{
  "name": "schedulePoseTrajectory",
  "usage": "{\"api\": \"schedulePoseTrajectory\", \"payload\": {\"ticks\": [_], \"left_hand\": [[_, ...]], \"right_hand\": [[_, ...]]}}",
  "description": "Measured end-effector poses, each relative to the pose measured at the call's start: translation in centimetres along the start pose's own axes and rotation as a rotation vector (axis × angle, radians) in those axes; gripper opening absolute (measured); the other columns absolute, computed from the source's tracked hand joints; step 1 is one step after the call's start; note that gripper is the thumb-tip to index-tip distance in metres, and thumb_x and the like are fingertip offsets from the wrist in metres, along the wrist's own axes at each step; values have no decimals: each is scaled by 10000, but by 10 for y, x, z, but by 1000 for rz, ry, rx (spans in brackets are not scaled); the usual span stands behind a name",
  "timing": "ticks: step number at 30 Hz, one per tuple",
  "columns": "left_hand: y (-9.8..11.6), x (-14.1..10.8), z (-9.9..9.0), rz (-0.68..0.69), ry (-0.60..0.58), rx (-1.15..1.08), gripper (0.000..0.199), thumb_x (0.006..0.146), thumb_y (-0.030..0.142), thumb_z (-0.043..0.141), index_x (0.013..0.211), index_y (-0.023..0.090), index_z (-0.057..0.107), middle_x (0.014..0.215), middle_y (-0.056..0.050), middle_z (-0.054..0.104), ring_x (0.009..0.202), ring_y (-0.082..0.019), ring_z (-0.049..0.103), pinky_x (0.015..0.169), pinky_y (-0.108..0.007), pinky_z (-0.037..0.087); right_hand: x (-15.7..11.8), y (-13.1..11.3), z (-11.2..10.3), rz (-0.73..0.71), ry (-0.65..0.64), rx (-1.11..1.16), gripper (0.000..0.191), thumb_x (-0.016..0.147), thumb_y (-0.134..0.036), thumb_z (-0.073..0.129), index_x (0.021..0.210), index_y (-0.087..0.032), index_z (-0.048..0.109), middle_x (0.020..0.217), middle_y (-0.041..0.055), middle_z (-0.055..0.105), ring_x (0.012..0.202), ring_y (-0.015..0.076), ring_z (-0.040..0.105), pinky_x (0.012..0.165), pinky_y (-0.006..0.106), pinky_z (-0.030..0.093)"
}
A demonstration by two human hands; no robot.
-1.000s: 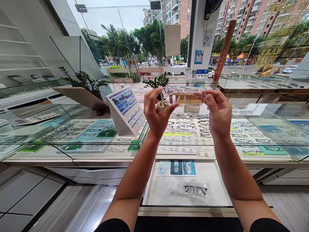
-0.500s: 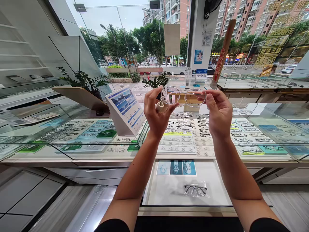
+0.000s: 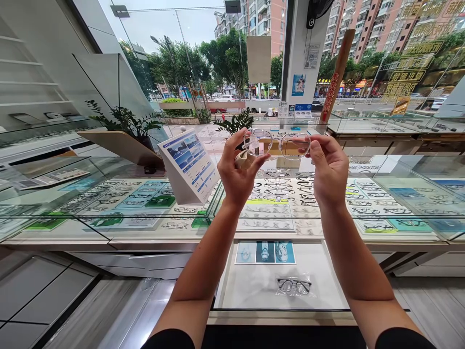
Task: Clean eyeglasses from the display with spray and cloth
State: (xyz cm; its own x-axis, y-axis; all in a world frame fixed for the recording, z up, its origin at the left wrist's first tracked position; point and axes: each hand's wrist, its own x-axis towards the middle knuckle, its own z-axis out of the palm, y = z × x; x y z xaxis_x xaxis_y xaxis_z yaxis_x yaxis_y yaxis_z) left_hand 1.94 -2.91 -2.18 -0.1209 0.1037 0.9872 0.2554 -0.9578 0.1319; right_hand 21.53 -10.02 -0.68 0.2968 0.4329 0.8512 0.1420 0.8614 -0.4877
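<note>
- Since the earlier frame: glasses (image 3: 276, 144) tipped slightly, tag now facing the left lens; hands unmoved
- Left hand (image 3: 238, 169) pinches the left rim, cloth (image 3: 242, 159) tucked beneath; right hand (image 3: 329, 167) pinches the right rim
- Risk: thin frame could twist or slip onto the case (image 3: 145, 213) at 6 o'clock
- Room: sign (image 3: 189, 165) close at 9 o'clock; open air at 12 o'clock

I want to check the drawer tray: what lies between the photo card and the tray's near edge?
In the head view, bagged dark-framed glasses lie between photo card and tray edge.
</note>
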Motion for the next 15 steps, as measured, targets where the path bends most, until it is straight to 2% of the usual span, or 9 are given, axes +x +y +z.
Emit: {"api": "schedulePoseTrajectory", "payload": {"ticks": [6,12,15], "left_hand": [[3,3,0,-86,-51,-66,707,926,590,867,1520,304,611,1357,-128,780,1259,-282,775,961,-401,684],[1,2,-3,-156,-60,-121,700,905,549,905,1495,291,632,1348,-122,807,986,-202,810,777,-309,671],[-1,1,-4,-154,-58,-132,716,879,540,931,1485,286,647,1358,-126,805,1058,-223,811,811,-319,676]], "right_hand": [[-1,5,-1,32,53,-28,268,1027,-548,737,1097,-290,762,1034,15,790,1012,214,804,1001,430,671],[0,8,-3,22,32,-62,250,1040,-523,718,1114,-289,763,1041,19,789,1005,205,787,1008,410,658],[0,8,-3,42,47,-32,261,1020,-530,739,1107,-285,762,1072,27,798,1011,209,782,1000,405,655]]}}
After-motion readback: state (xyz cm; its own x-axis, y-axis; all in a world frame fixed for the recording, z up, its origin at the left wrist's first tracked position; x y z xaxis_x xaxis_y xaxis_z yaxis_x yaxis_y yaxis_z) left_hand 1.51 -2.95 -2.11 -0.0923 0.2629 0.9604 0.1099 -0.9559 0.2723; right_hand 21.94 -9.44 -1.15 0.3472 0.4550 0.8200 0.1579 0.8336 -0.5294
